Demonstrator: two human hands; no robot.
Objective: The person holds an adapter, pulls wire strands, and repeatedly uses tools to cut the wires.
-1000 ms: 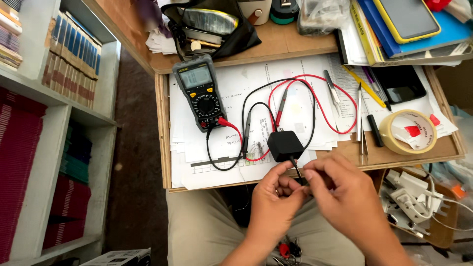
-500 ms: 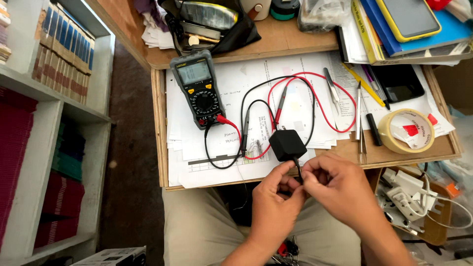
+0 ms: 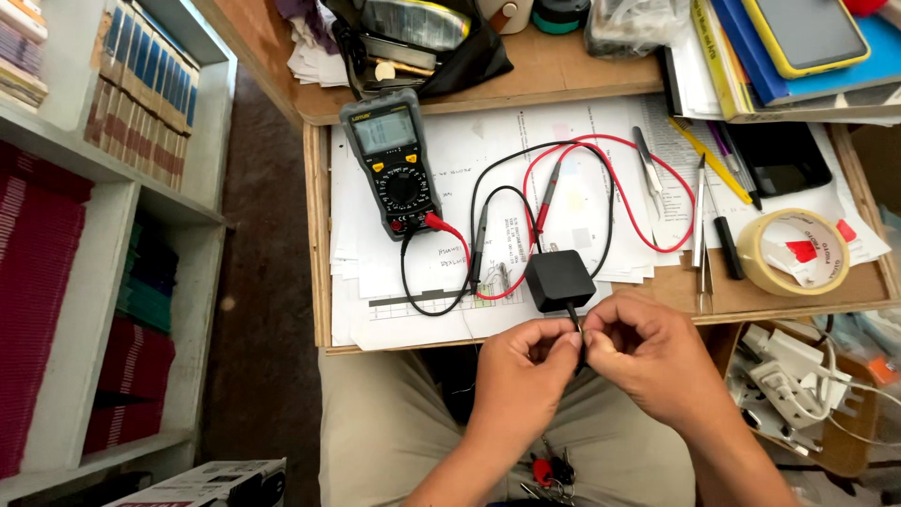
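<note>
Left hand (image 3: 526,361) and right hand (image 3: 648,352) meet just below the near edge of the counter (image 3: 563,70), each pinching between thumb and fingertips the thin black cable (image 3: 574,324) that leaves the black power adapter (image 3: 558,280). The adapter, a small square block, lies on the white printed sheets (image 3: 563,150) close to the counter's front edge, directly above the hands; the cable runs down from it into the pinch of both hands.

Left of the adapter, a dark grey digital multimeter (image 3: 392,160) rests face up on the sheets. Its red lead (image 3: 619,188) and black lead (image 3: 488,216) loop across the paper, and the two probes lie side by side between meter and adapter.

To the right lie metal tweezers (image 3: 648,161), a yellow pencil (image 3: 709,160), a black marker (image 3: 727,246) and a roll of beige masking tape (image 3: 793,252); a black phone (image 3: 779,158) lies above the tape.

At the back of the wooden counter sit an open black pouch (image 3: 422,42), a blue book (image 3: 770,70) and a yellow-cased phone (image 3: 807,33).

A white bookshelf (image 3: 113,244) stands at the left, holding red and green volumes. A box of white chargers (image 3: 788,376) sits at lower right. Red-tagged keys (image 3: 549,469) rest on the person's lap.
</note>
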